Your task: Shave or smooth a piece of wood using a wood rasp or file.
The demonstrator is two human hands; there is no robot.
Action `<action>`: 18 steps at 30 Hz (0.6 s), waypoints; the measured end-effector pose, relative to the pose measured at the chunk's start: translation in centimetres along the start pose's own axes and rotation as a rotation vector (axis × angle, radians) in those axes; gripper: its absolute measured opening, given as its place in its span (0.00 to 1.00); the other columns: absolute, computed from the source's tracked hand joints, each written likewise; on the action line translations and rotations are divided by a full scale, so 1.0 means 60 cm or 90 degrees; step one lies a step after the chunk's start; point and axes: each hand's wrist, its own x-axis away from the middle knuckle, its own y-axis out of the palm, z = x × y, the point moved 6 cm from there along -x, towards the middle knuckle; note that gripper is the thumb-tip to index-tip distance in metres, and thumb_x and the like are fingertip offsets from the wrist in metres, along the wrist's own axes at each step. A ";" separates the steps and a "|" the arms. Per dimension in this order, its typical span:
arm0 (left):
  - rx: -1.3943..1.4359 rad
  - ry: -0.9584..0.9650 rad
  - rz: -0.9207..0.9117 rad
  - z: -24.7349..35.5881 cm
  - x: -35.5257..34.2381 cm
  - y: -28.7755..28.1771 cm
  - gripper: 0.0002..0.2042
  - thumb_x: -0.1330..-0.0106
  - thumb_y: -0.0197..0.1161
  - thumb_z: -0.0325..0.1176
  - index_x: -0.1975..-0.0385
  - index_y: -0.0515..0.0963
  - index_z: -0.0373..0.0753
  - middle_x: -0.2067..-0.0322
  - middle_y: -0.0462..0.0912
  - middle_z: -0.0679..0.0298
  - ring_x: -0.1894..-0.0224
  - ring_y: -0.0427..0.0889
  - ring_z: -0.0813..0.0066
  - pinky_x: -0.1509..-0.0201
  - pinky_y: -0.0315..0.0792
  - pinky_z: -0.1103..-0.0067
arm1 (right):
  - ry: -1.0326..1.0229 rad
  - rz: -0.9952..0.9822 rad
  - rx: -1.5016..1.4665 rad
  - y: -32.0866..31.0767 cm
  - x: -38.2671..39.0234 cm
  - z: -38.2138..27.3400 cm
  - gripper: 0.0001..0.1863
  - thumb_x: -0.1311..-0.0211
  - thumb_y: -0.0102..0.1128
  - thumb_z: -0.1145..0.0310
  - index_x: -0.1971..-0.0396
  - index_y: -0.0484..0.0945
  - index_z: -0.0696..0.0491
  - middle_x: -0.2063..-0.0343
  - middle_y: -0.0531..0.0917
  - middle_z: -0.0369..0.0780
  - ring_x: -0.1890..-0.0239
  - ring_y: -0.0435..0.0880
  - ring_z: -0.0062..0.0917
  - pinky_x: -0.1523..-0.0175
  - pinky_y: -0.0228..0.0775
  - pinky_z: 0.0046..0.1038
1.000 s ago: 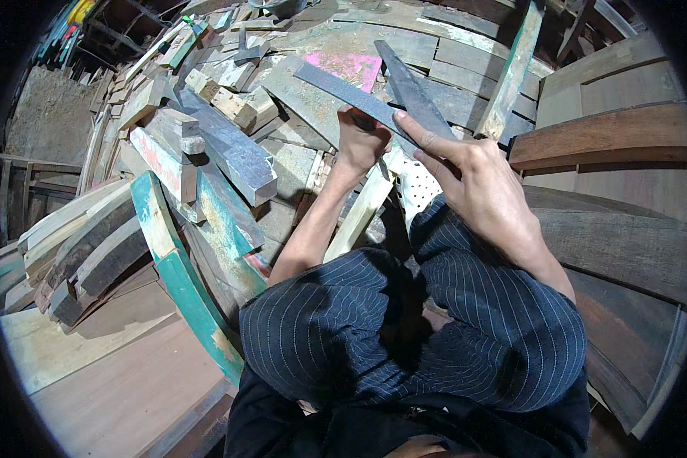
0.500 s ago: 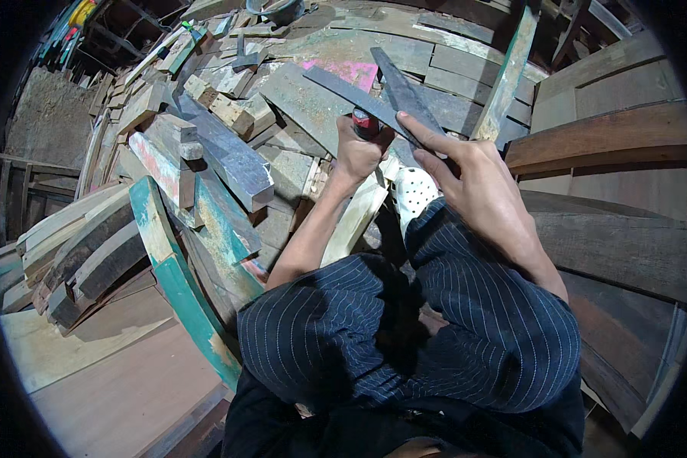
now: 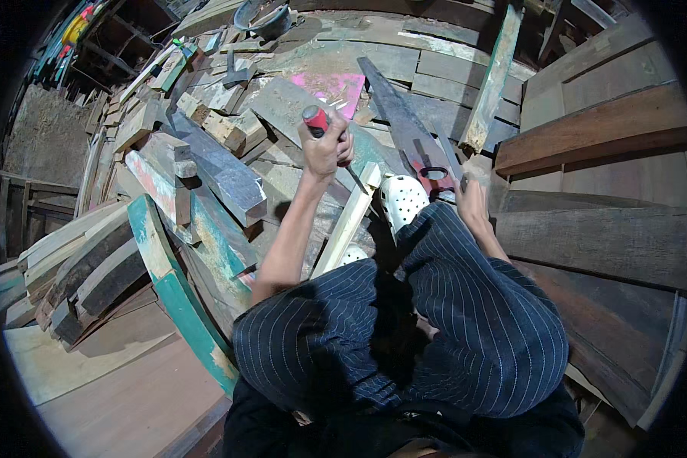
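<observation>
My left hand point(image 3: 325, 151) is closed around the red and black handle of a screwdriver point(image 3: 314, 116). Its thin dark shaft slants down to a pale wood strip point(image 3: 346, 227), meeting or overlapping it near its far end. The strip lies beside a white clog point(image 3: 404, 200) on my foot. To the right, my right hand point(image 3: 473, 200) is closed on a flat grey metal bar point(image 3: 445, 146), seen almost edge-on; it looks like a file. Between the hands lies a handsaw point(image 3: 393, 103), its blade pointing away and its reddish handle end near the right hand.
A hammer point(image 3: 237, 70) rests on boards ahead, near a dark bucket point(image 3: 271, 21) and a pink sheet point(image 3: 332, 90). Wood blocks and a grey beam point(image 3: 220, 164) crowd the left, with a curved green piece point(image 3: 177, 294) nearer. Wooden panels point(image 3: 599, 244) stand at right.
The metal bar and right hand have moved right and back from the left hand. My left hand has shifted left, the screwdriver's shaft now showing over the pale strip. The saw's handle is uncovered.
</observation>
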 end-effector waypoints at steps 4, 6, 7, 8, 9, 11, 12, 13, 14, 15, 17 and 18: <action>0.040 -0.048 -0.028 0.008 -0.012 -0.021 0.14 0.32 0.50 0.35 0.81 0.60 0.42 0.92 0.54 0.71 0.93 0.50 0.82 0.89 0.46 0.82 | 0.129 -0.118 -0.032 0.038 0.022 0.006 0.16 0.36 0.55 0.64 0.57 0.69 0.61 0.71 0.80 0.59 0.64 0.80 0.56 0.59 0.68 0.51; 0.038 -0.055 -0.032 0.001 -0.026 -0.033 0.13 0.34 0.49 0.33 0.81 0.60 0.42 0.92 0.54 0.71 0.93 0.49 0.82 0.89 0.46 0.81 | 0.145 -0.133 -0.014 0.051 0.029 0.026 0.17 0.36 0.54 0.64 0.54 0.66 0.60 0.71 0.80 0.59 0.63 0.80 0.56 0.60 0.69 0.51; 0.075 -0.069 -0.034 -0.001 -0.027 -0.043 0.13 0.34 0.49 0.34 0.81 0.61 0.42 0.92 0.54 0.71 0.93 0.49 0.82 0.89 0.45 0.81 | 0.149 -0.150 -0.024 0.063 0.032 0.031 0.18 0.35 0.53 0.64 0.53 0.65 0.60 0.71 0.80 0.59 0.64 0.80 0.56 0.60 0.69 0.51; 0.112 -0.082 -0.036 -0.003 -0.028 -0.052 0.13 0.34 0.50 0.35 0.81 0.61 0.43 0.92 0.53 0.71 0.93 0.48 0.82 0.89 0.44 0.81 | 0.154 -0.167 -0.032 0.076 0.037 0.035 0.18 0.35 0.53 0.63 0.53 0.64 0.59 0.72 0.80 0.59 0.64 0.80 0.56 0.61 0.69 0.51; 0.144 -0.101 -0.042 -0.005 -0.031 -0.062 0.12 0.35 0.51 0.34 0.81 0.62 0.43 0.92 0.54 0.71 0.93 0.47 0.83 0.89 0.43 0.81 | 0.131 -0.152 -0.034 0.086 0.042 0.033 0.18 0.36 0.55 0.63 0.54 0.67 0.60 0.70 0.80 0.58 0.64 0.80 0.55 0.60 0.70 0.50; 0.169 -0.120 -0.053 -0.012 -0.047 -0.058 0.12 0.36 0.51 0.34 0.82 0.62 0.43 0.92 0.54 0.71 0.93 0.47 0.83 0.89 0.42 0.81 | 0.125 -0.142 -0.017 0.075 0.050 0.047 0.18 0.37 0.55 0.63 0.55 0.69 0.60 0.67 0.79 0.59 0.62 0.80 0.55 0.59 0.71 0.49; 0.190 -0.135 -0.058 -0.017 -0.052 -0.057 0.12 0.36 0.51 0.34 0.82 0.62 0.43 0.93 0.54 0.71 0.93 0.47 0.83 0.89 0.42 0.81 | 0.113 -0.134 -0.002 0.070 0.053 0.053 0.17 0.38 0.56 0.63 0.56 0.71 0.61 0.64 0.78 0.59 0.60 0.79 0.54 0.58 0.71 0.48; 0.191 -0.148 -0.046 -0.016 -0.052 -0.063 0.13 0.36 0.51 0.34 0.83 0.62 0.43 0.93 0.53 0.72 0.93 0.47 0.83 0.89 0.42 0.81 | 0.126 -0.133 0.003 0.060 0.054 0.035 0.16 0.39 0.57 0.65 0.59 0.74 0.61 0.59 0.75 0.58 0.55 0.77 0.52 0.53 0.70 0.45; 0.187 -0.146 -0.040 -0.013 -0.052 -0.068 0.13 0.37 0.52 0.34 0.83 0.62 0.44 0.94 0.53 0.72 0.93 0.47 0.83 0.89 0.42 0.81 | 0.125 -0.135 0.000 0.069 0.050 0.030 0.16 0.39 0.57 0.65 0.59 0.74 0.61 0.59 0.75 0.58 0.55 0.77 0.52 0.53 0.70 0.45; 0.182 -0.147 -0.037 -0.010 -0.052 -0.072 0.13 0.37 0.52 0.35 0.84 0.62 0.44 0.94 0.53 0.72 0.94 0.47 0.83 0.89 0.42 0.81 | 0.068 -0.070 0.005 0.069 0.037 0.016 0.15 0.39 0.57 0.65 0.58 0.75 0.61 0.58 0.75 0.57 0.54 0.76 0.51 0.51 0.69 0.44; 0.184 -0.152 -0.038 -0.012 -0.056 -0.072 0.13 0.37 0.52 0.35 0.84 0.62 0.44 0.94 0.52 0.72 0.94 0.47 0.83 0.89 0.42 0.81 | -0.042 0.048 -0.057 0.045 0.015 -0.028 0.16 0.39 0.57 0.66 0.55 0.75 0.61 0.58 0.75 0.55 0.53 0.74 0.49 0.48 0.68 0.41; 0.187 -0.156 -0.034 -0.011 -0.057 -0.078 0.13 0.37 0.52 0.35 0.84 0.62 0.44 0.94 0.52 0.72 0.94 0.47 0.82 0.89 0.42 0.81 | -0.119 0.051 -0.127 0.027 -0.001 -0.079 0.17 0.39 0.57 0.66 0.53 0.75 0.60 0.58 0.75 0.54 0.53 0.74 0.48 0.48 0.67 0.41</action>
